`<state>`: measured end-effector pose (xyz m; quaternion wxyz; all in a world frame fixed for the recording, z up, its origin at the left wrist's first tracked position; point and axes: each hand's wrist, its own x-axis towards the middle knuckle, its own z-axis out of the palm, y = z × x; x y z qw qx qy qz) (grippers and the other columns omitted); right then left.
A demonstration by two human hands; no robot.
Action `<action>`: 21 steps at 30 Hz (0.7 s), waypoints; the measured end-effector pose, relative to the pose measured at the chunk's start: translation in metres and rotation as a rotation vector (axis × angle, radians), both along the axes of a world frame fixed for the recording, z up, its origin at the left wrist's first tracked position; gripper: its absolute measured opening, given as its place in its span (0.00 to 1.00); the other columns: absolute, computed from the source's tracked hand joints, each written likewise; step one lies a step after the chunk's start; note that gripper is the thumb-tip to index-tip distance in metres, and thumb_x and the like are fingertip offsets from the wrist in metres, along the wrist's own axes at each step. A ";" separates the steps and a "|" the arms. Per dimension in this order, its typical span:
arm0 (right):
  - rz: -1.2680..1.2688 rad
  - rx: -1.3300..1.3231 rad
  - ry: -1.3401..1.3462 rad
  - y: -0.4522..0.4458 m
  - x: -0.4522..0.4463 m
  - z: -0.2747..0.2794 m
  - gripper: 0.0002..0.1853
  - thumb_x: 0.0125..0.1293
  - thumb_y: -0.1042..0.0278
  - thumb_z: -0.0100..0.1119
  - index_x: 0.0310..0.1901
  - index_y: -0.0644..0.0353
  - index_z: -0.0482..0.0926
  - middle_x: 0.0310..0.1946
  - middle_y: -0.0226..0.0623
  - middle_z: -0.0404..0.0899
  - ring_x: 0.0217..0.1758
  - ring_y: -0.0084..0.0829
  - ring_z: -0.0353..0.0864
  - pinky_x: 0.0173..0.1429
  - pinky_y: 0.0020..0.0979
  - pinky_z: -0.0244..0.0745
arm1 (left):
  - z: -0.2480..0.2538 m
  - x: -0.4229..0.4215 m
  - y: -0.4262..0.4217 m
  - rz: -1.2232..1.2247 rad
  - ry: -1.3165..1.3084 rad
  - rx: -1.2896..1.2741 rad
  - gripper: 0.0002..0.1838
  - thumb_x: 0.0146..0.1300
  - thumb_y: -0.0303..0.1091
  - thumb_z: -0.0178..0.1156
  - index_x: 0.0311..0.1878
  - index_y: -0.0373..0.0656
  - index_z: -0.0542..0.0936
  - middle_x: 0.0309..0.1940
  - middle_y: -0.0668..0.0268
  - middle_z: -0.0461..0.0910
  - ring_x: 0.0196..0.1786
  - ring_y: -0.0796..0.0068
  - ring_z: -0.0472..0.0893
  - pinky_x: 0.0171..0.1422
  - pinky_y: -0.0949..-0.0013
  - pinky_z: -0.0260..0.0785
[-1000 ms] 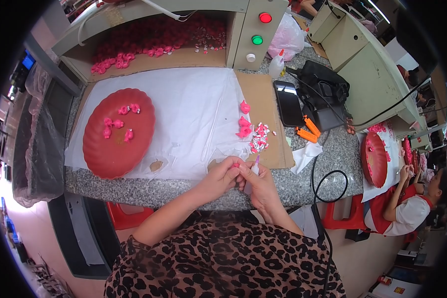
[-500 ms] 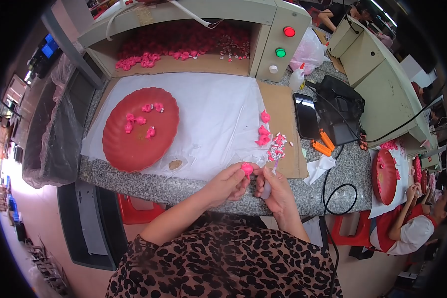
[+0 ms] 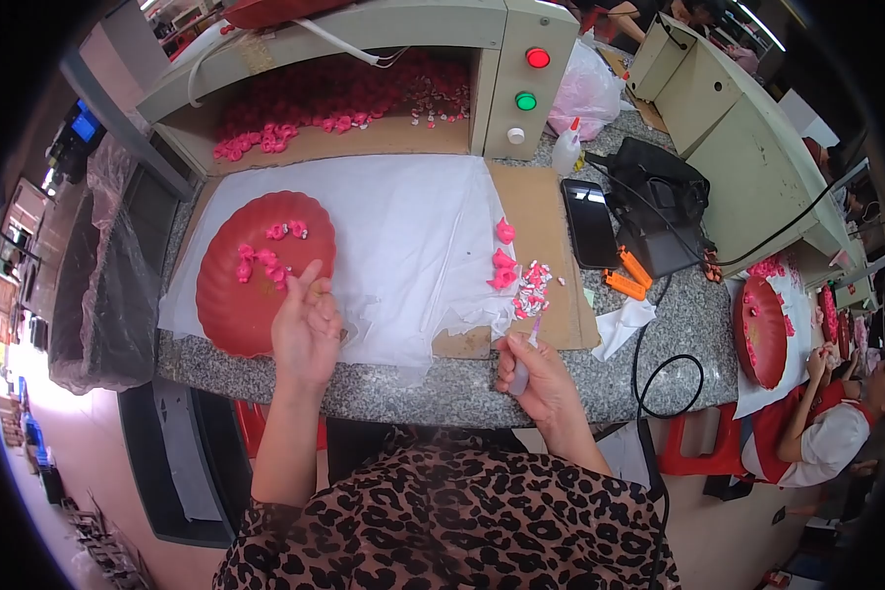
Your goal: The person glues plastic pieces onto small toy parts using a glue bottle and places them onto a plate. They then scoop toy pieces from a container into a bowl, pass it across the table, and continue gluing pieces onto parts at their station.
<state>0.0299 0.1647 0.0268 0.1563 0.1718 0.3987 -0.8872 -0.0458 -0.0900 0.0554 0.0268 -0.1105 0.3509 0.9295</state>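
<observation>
My left hand (image 3: 308,324) is over the right edge of the red scalloped plate (image 3: 231,320), palm turned up, fingers loosely bent and apart. I see nothing held in it. Just beyond its fingertips, several small pink figure-like pieces (image 3: 267,260) lie on the plate. Near the table's front edge, my right hand (image 3: 546,382) is closed around a small translucent squeeze bottle (image 3: 520,378), its thin purplish nozzle pointing up and away. Beyond that nozzle lies a pile of tiny pink and white bits (image 3: 533,290), beside a few larger pink pieces (image 3: 502,268).
A machine housing (image 3: 526,39) with a cavity full of pink pieces (image 3: 265,141) stands at the back. On the right are a phone (image 3: 589,224), a black bag (image 3: 659,202), orange tools (image 3: 627,280), a white-bodied bottle (image 3: 566,147) and a cable (image 3: 674,366). Another person (image 3: 821,438) sits farther right.
My left hand has moved left from beside my right hand to the plate; the pink piece it held no longer shows in it. My right hand still holds the bottle.
</observation>
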 end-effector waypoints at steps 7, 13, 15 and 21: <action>-0.051 -0.086 0.023 0.004 0.002 0.001 0.12 0.61 0.60 0.47 0.37 0.62 0.67 0.22 0.32 0.69 0.23 0.24 0.70 0.27 0.25 0.68 | -0.017 -0.013 0.108 -0.391 0.572 -1.354 0.16 0.56 0.36 0.55 0.46 0.39 0.70 0.31 0.64 0.72 0.27 0.75 0.72 0.29 0.72 0.65; -0.114 0.009 0.159 0.021 0.008 0.006 0.11 0.62 0.64 0.45 0.41 0.61 0.64 0.28 0.37 0.72 0.29 0.28 0.75 0.32 0.28 0.72 | -0.020 -0.033 0.145 -0.280 0.827 -1.658 0.12 0.48 0.33 0.59 0.35 0.38 0.72 0.32 0.58 0.74 0.37 0.59 0.74 0.39 0.63 0.66; -0.122 0.043 0.191 0.025 0.009 0.006 0.10 0.62 0.65 0.46 0.41 0.61 0.65 0.29 0.38 0.73 0.29 0.28 0.75 0.33 0.28 0.73 | -0.029 -0.040 0.146 -0.341 0.776 -1.501 0.11 0.48 0.31 0.59 0.34 0.38 0.72 0.31 0.58 0.74 0.37 0.61 0.74 0.39 0.64 0.66; -0.185 -0.058 0.206 0.021 0.002 0.006 0.10 0.62 0.65 0.48 0.42 0.60 0.66 0.30 0.39 0.74 0.28 0.28 0.75 0.32 0.27 0.72 | -0.026 -0.030 0.119 -0.483 0.522 -1.151 0.09 0.51 0.27 0.57 0.36 0.38 0.71 0.25 0.63 0.73 0.27 0.75 0.74 0.31 0.74 0.67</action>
